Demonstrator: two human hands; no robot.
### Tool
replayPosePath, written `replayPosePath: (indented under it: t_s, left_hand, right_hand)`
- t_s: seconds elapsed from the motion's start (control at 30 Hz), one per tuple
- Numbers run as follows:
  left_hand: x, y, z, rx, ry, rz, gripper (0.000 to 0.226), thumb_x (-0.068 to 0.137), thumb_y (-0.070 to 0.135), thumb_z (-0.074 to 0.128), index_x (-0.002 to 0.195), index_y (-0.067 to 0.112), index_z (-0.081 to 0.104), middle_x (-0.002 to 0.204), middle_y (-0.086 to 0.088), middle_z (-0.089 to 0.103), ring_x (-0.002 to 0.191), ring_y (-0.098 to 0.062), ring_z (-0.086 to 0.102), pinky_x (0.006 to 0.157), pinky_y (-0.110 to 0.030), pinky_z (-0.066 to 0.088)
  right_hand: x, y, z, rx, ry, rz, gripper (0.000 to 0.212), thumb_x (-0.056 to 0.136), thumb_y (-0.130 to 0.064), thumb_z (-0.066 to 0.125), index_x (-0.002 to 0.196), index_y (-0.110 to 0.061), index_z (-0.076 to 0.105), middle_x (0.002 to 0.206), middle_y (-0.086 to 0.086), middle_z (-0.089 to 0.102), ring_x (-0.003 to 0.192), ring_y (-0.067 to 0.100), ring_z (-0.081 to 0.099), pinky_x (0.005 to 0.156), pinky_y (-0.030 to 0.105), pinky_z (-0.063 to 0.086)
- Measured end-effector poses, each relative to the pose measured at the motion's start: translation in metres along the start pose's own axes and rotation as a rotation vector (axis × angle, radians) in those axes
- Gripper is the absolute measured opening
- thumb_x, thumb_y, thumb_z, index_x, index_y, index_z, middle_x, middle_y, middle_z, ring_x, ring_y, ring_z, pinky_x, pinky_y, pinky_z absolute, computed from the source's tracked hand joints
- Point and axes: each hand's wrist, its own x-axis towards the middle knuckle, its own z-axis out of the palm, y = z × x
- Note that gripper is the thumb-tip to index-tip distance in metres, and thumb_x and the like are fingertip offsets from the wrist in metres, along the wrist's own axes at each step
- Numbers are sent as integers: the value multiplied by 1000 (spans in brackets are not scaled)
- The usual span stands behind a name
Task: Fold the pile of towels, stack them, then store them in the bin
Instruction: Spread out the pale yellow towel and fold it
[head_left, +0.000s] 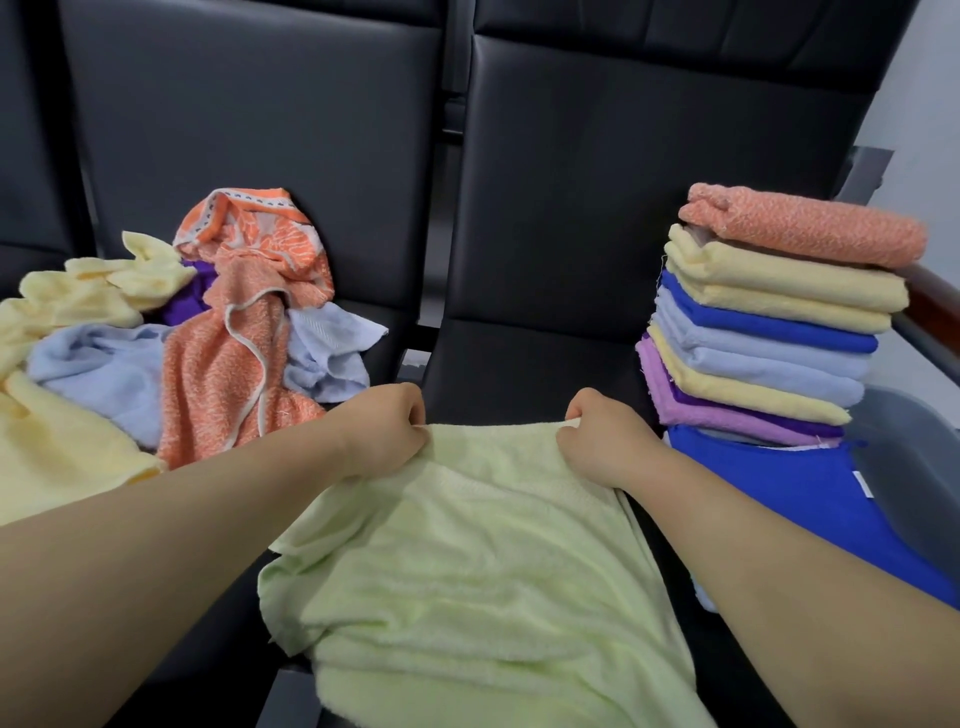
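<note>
- The pale green terry towel (467, 561) lies spread on the black padded seat (545, 364). Its near end is rumpled and spills over the seat's front edge. I judge that this slack should be smoothed before any crease is set.
- The left hand (384, 428) and the right hand (605, 434) each pinch the towel's far edge, fingers curled round the cloth, about mid-seat.
- The step in hand looks like the first fold. Keep both pinches level and the edge between them taut, then bring it over to meet the opposite edge, corner to corner.
- What looks to be a grey plastic bin (914, 467) shows beyond the seat's right edge.
- The stack of folded towels, orange on top (779, 312), stands at the seat's right edge, its layers not quite flush. A flat fold matched to its width should sit there best.
- The loose pile of yellow, pale blue and orange towels (156, 353) lies on the neighbouring seat to the left.
</note>
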Motion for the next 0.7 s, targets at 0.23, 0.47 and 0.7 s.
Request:
replayPosePath:
  t_s: [0.23, 0.47, 0.7]
  left_hand:
    - [-5, 8, -10, 50, -115, 59, 15, 93, 24, 55, 81, 23, 47, 86, 6, 55, 72, -12, 48, 61, -26, 39]
    - [-31, 22, -37, -95, -44, 237, 28, 89, 29, 67, 78, 23, 43, 70, 11, 45, 61, -11, 40, 58, -27, 38]
    - [-60, 35, -56, 68, -93, 292, 20, 85, 31, 75, 76, 19, 62, 70, 4, 58, 61, -4, 48, 59, -23, 41]
  right_hand:
    - [-9, -14, -4, -149, -73, 15, 5, 93, -20, 51, 93, -15, 50, 113, 5, 48, 70, 18, 51, 60, 30, 42]
    - [-53, 8, -40, -84, 111, -48, 23, 98, -23, 47, 78, -19, 37, 77, 1, 47, 65, 17, 39, 56, 31, 32]
    - [-84, 33, -54, 31, 202, -44, 23, 98, -25, 50, 79, -17, 40, 78, 2, 50, 65, 18, 38, 56, 33, 32]
